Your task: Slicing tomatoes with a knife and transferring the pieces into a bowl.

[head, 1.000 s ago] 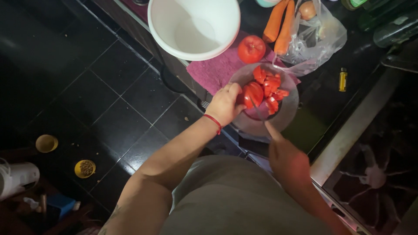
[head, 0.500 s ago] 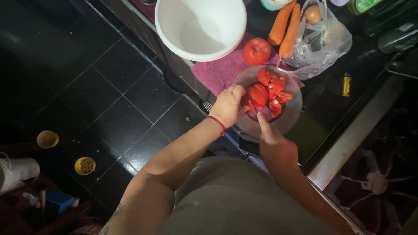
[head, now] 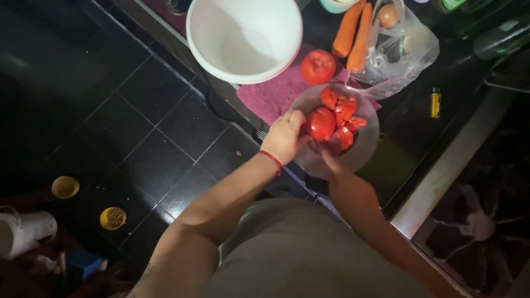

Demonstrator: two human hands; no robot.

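Observation:
A clear glass bowl (head: pixel 365 150) on the dark counter holds several cut red tomato pieces (head: pixel 345 110). My left hand (head: pixel 284 137) reaches in from the left and grips a large tomato half (head: pixel 321 124) over the bowl. Coming up from below, my right hand (head: pixel 333 164) has its fingers against the underside of that tomato half. It is in shadow, and I cannot make out whether it holds anything. A red band circles my left wrist.
A big white bowl (head: pixel 243 38) and a whole tomato (head: pixel 317 66) sit on a pink cloth (head: pixel 273 95) behind. Two carrots (head: pixel 353 30), a clear plastic bag (head: pixel 406 52) and a yellow lighter (head: pixel 435 103) lie to the right. Two small yellow bowls (head: pixel 65 186) stand on the black tiled floor.
My right hand has moved up from below the bowl to the tomato half. My left hand has stayed on the tomato over the bowl.

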